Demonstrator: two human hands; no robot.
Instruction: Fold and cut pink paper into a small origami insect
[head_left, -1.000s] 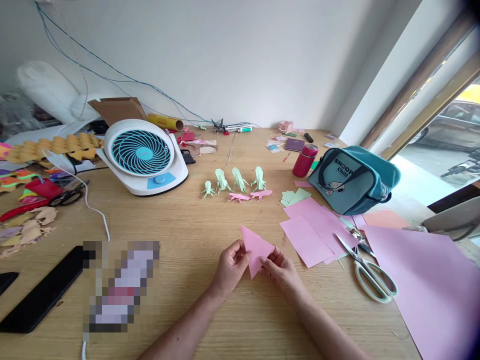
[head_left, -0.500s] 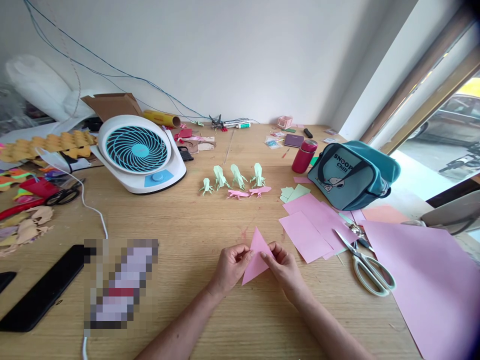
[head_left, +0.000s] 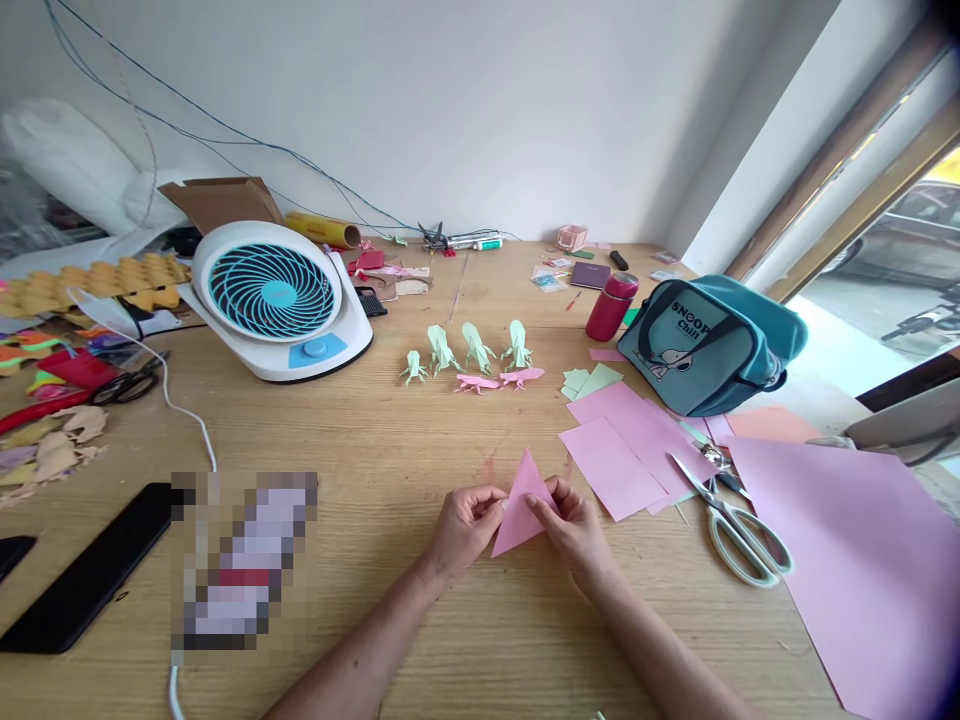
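Observation:
A piece of pink paper (head_left: 523,515), folded into a triangle with one point up, is held just above the wooden table between both hands. My left hand (head_left: 466,525) pinches its left edge between thumb and fingertips. On the other side my right hand (head_left: 574,527) grips it, thumb lying flat on the front face and fingers behind. Beyond the hands stand several pale green origami figures (head_left: 478,347) with thin legs, and in front of them two pink origami figures (head_left: 521,377).
Pink sheets (head_left: 611,468) and open scissors (head_left: 739,535) lie to the right, near a large pink sheet (head_left: 840,560). Behind them stand a red flask (head_left: 612,308) and a teal bag (head_left: 697,350). A white fan (head_left: 277,300) and black phone-like slab (head_left: 90,570) are at left.
The pink paper has shifted slightly right and tilted a little, with my right hand moving right along with it. My left hand keeps its pinch at the left edge.

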